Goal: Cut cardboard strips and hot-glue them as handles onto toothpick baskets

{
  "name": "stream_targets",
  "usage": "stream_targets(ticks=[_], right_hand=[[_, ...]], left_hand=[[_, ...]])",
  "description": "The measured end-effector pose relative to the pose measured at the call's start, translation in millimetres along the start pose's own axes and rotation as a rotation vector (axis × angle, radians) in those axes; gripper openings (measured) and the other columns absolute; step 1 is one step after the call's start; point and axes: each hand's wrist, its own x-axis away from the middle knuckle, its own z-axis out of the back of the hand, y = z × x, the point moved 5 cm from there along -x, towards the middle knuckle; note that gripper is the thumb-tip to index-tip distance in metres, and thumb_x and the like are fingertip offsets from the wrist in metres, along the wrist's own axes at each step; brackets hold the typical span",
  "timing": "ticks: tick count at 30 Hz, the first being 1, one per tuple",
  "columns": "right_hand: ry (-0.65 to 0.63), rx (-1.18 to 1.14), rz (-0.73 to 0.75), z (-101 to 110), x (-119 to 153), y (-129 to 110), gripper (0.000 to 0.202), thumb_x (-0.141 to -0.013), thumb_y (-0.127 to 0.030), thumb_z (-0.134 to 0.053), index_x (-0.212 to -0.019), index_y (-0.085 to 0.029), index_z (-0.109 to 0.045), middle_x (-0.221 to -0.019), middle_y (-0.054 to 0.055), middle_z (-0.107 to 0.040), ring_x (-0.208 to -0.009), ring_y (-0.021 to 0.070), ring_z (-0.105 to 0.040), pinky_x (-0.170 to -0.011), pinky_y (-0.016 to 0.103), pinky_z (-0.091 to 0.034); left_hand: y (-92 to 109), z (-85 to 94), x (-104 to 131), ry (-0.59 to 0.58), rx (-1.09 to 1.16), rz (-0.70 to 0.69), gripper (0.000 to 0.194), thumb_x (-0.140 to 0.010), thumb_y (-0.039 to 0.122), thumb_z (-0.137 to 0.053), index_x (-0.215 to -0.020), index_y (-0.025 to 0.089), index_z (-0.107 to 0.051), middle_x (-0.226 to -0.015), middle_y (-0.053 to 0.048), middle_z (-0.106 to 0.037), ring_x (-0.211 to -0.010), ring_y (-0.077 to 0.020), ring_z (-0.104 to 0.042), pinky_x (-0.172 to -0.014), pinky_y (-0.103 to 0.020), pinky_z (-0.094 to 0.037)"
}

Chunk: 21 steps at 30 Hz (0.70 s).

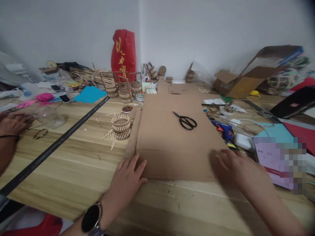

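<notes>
A flattened sheet of brown cardboard (pixel 169 144) lies on the table in front of me. My left hand (pixel 128 175), a dark watch on its wrist, rests at the sheet's near left corner with fingers spread. Over the near right edge is my right hand (pixel 232 164), slightly blurred, its fingers loosely apart and nothing visible in them; contact with the sheet is unclear. Black-handled scissors (pixel 187 122) lie on the cardboard. Left of it stands a small round basket (pixel 121 126) made of short sticks, with loose sticks (pixel 113 139) around its base.
Another person's hand (pixel 14 123) is at the far left beside a clear plastic jar (pixel 50 117). Small handled baskets (pixel 124 91) stand before a red bag (pixel 123 54). A blue glue gun (pixel 222 129), cables and a purple booklet (pixel 269 160) lie right; an open box (pixel 242 82) stands behind.
</notes>
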Motion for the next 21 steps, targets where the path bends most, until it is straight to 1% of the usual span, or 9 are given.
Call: stream_targets(ticks=[2,3,5,7,10,13,17,19,21], right_hand=[[-0.167,0.024,-0.04,-5,-35,-12,0.03,-0.099,-0.036,-0.046,-0.1,-0.02,-0.071,-0.1,0.015,-0.076,-0.082,0.0298,-0.072,-0.067,0.039,-0.048],[-0.249,-0.011,-0.011,-9,-54,-21,0.031,-0.099,-0.035,-0.046,-0.105,-0.018,-0.072,-0.107,0.016,-0.075,-0.092,0.0307,-0.072,-0.073,0.039,-0.049],[-0.286,-0.037,0.012,-15,-93,-38,0.033,-0.101,-0.034,-0.046,-0.112,-0.016,-0.072,-0.115,0.016,-0.075,-0.104,0.0301,-0.071,-0.081,0.037,-0.05],[-0.325,-0.058,0.014,-27,-126,-49,0.03,-0.102,-0.03,-0.049,-0.119,-0.016,-0.07,-0.119,0.015,-0.074,-0.108,0.0272,-0.07,-0.084,0.034,-0.051],[-0.383,-0.069,-0.02,-46,-157,-57,0.028,-0.101,-0.031,-0.059,-0.122,-0.015,-0.067,-0.119,0.012,-0.072,-0.104,0.0239,-0.07,-0.088,0.039,-0.055],[-0.419,-0.075,-0.07,-59,-165,-60,0.032,-0.099,-0.038,-0.064,-0.123,-0.017,-0.065,-0.12,0.008,-0.069,-0.101,0.0216,-0.069,-0.088,0.044,-0.059],[-0.42,-0.114,-0.087,-63,-149,-67,0.03,-0.099,-0.038,-0.064,-0.12,-0.016,-0.066,-0.117,0.008,-0.07,-0.099,0.0208,-0.069,-0.086,0.042,-0.059],[-0.405,-0.14,-0.077,-61,-139,-69,0.027,-0.1,-0.033,-0.062,-0.119,-0.016,-0.068,-0.115,0.009,-0.072,-0.099,0.0203,-0.07,-0.086,0.037,-0.056],[-0.383,-0.151,-0.084,-56,-132,-62,0.026,-0.101,-0.031,-0.056,-0.119,-0.018,-0.07,-0.115,0.01,-0.075,-0.101,0.0197,-0.07,-0.084,0.031,-0.053]], left_hand=[[-2,-1.2,1,0.018,0.028,-0.005,0.044,-0.095,0.03,-0.066,-0.138,0.025,-0.062,-0.15,-0.019,-0.055,-0.121,-0.0335,-0.065,-0.1,-0.051,-0.054],[-3,-1.9,1,0.021,0.039,-0.009,0.042,-0.095,0.027,-0.065,-0.137,0.026,-0.063,-0.152,-0.018,-0.053,-0.121,-0.0327,-0.066,-0.1,-0.05,-0.054],[-5,-3.9,1,0.011,0.048,-0.034,0.041,-0.095,0.022,-0.065,-0.135,0.028,-0.065,-0.152,-0.016,-0.055,-0.12,-0.0314,-0.067,-0.099,-0.049,-0.056],[-6,-6.3,0,-0.007,0.046,-0.066,0.042,-0.093,0.017,-0.066,-0.134,0.028,-0.066,-0.147,-0.016,-0.059,-0.118,-0.031,-0.069,-0.097,-0.048,-0.058],[-9,-9.7,-1,-0.001,0.036,-0.078,0.046,-0.09,0.011,-0.068,-0.133,0.027,-0.067,-0.144,-0.015,-0.063,-0.118,-0.0316,-0.069,-0.095,-0.047,-0.059],[-15,-11.8,-2,0.028,0.019,-0.053,0.046,-0.09,0.009,-0.066,-0.131,0.027,-0.068,-0.144,-0.014,-0.063,-0.119,-0.0305,-0.069,-0.096,-0.046,-0.059],[-19,-15.3,-1,0.019,0.042,-0.067,0.045,-0.092,0.009,-0.061,-0.132,0.028,-0.067,-0.146,-0.013,-0.061,-0.12,-0.0286,-0.069,-0.097,-0.045,-0.059],[-19,-19.3,1,0.018,0.053,-0.075,0.044,-0.093,0.01,-0.059,-0.132,0.027,-0.067,-0.147,-0.014,-0.06,-0.12,-0.0298,-0.068,-0.097,-0.046,-0.059],[-19,-24.5,2,0.042,0.054,-0.067,0.042,-0.094,0.01,-0.055,-0.133,0.024,-0.066,-0.148,-0.016,-0.059,-0.122,-0.0321,-0.067,-0.098,-0.05,-0.059]])
